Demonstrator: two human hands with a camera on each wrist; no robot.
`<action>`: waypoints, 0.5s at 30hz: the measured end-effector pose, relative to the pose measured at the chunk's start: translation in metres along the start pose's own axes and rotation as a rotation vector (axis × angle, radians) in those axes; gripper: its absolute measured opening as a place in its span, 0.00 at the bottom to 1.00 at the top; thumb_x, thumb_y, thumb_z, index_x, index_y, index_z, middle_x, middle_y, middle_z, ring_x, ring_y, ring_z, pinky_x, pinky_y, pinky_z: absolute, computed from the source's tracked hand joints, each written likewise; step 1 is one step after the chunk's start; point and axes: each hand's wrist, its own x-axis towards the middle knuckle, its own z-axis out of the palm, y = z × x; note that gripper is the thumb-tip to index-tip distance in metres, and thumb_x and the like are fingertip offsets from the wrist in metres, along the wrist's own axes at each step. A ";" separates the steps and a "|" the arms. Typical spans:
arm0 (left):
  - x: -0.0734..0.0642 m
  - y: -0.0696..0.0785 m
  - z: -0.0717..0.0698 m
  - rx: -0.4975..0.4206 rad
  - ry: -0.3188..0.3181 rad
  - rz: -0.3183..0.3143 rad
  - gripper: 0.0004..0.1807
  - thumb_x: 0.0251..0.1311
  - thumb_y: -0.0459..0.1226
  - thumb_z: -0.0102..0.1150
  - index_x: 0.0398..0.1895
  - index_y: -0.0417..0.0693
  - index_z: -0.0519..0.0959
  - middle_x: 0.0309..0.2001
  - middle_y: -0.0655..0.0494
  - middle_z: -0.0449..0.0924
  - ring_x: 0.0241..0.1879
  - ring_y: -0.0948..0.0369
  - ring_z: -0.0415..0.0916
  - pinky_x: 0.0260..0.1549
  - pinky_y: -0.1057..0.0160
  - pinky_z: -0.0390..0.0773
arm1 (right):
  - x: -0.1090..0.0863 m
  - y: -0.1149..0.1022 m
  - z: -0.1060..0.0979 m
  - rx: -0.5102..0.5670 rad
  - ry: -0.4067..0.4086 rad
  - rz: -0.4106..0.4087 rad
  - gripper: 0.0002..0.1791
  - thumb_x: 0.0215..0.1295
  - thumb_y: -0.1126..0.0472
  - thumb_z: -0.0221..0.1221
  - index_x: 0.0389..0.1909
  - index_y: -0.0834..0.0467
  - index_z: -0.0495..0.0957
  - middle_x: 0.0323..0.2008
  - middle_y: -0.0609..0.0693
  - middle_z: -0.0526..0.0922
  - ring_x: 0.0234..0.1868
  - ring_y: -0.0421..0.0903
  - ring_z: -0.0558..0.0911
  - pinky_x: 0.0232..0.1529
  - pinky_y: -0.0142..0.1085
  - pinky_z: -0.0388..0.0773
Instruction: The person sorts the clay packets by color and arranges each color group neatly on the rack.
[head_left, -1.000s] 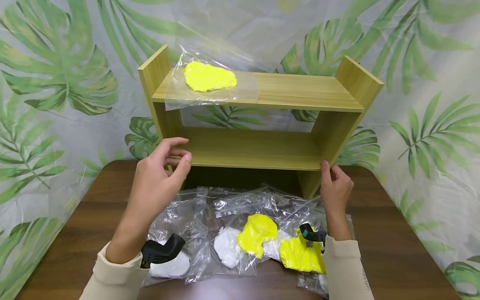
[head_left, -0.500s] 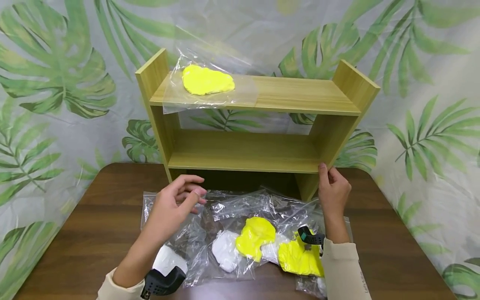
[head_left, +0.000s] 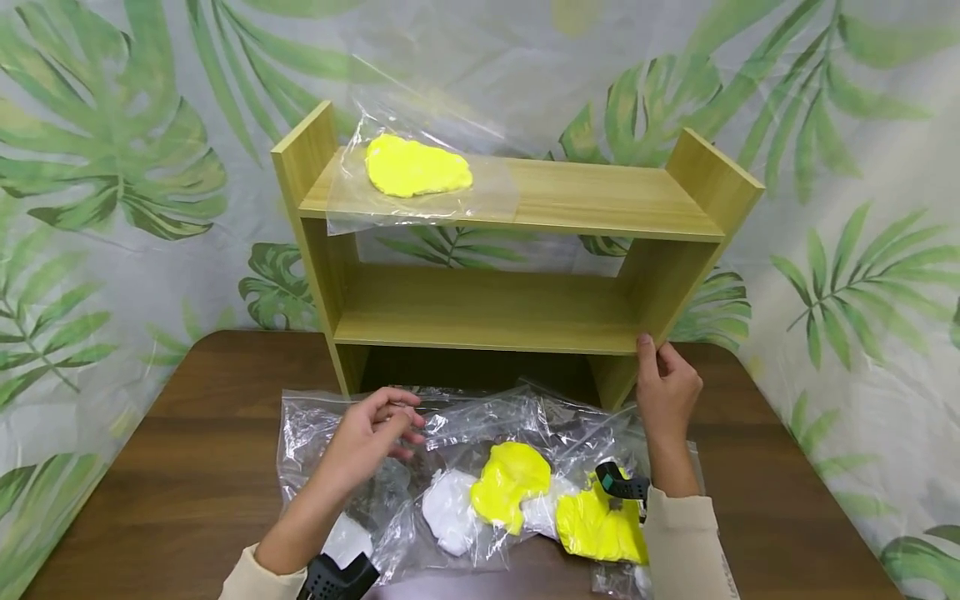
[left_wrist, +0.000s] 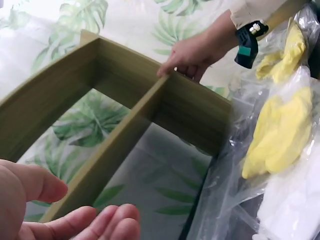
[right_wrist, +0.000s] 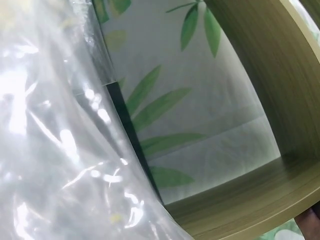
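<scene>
A small wooden shelf (head_left: 480,310) stands on the dark table. My right hand (head_left: 667,387) grips the front edge of its right side panel, thumb in front, level with the middle board. In the left wrist view, that right hand (left_wrist: 197,55) holds the panel where the boards meet. My left hand (head_left: 375,437) hovers over clear plastic bags, fingers loosely bent and holding nothing. A bagged flat yellow lump (head_left: 416,167) lies on the top board. In front of the shelf are bags with a yellow lump (head_left: 512,483), another yellow lump (head_left: 600,521) and white lumps (head_left: 450,510).
The brown table (head_left: 187,467) extends to both sides of the shelf. Behind it hangs a cloth (head_left: 847,75) printed with green leaves. Crumpled clear bags (head_left: 480,417) reach up to the shelf's foot and overlap one another.
My left hand has come away from the shelf's left side, moving down and slightly right over the bags. The right hand keeps its place on the side panel.
</scene>
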 end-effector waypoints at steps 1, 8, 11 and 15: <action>0.001 -0.003 0.000 0.005 -0.011 -0.015 0.13 0.66 0.30 0.49 0.51 0.35 0.74 0.37 0.45 0.81 0.36 0.46 0.82 0.31 0.55 0.83 | -0.001 0.001 -0.001 0.002 0.000 0.004 0.24 0.66 0.44 0.58 0.20 0.59 0.80 0.13 0.36 0.73 0.18 0.34 0.68 0.22 0.29 0.61; 0.003 -0.020 0.003 0.110 -0.100 -0.084 0.15 0.67 0.35 0.52 0.47 0.29 0.76 0.36 0.40 0.80 0.33 0.50 0.82 0.29 0.55 0.83 | -0.003 0.004 -0.003 -0.003 -0.006 -0.015 0.22 0.66 0.46 0.58 0.21 0.58 0.80 0.13 0.42 0.73 0.17 0.36 0.68 0.20 0.29 0.60; 0.005 -0.026 0.003 0.141 -0.143 -0.100 0.16 0.65 0.36 0.55 0.45 0.28 0.77 0.35 0.40 0.80 0.32 0.51 0.82 0.29 0.55 0.83 | -0.002 0.004 -0.002 -0.005 -0.007 -0.036 0.22 0.67 0.46 0.58 0.20 0.59 0.79 0.12 0.45 0.72 0.16 0.36 0.66 0.19 0.29 0.59; 0.009 -0.031 0.005 0.172 -0.175 -0.119 0.16 0.63 0.36 0.57 0.43 0.29 0.79 0.35 0.41 0.80 0.30 0.53 0.82 0.27 0.57 0.83 | 0.000 0.003 -0.001 0.007 -0.010 -0.035 0.23 0.66 0.46 0.58 0.20 0.59 0.79 0.13 0.45 0.72 0.17 0.37 0.67 0.19 0.29 0.59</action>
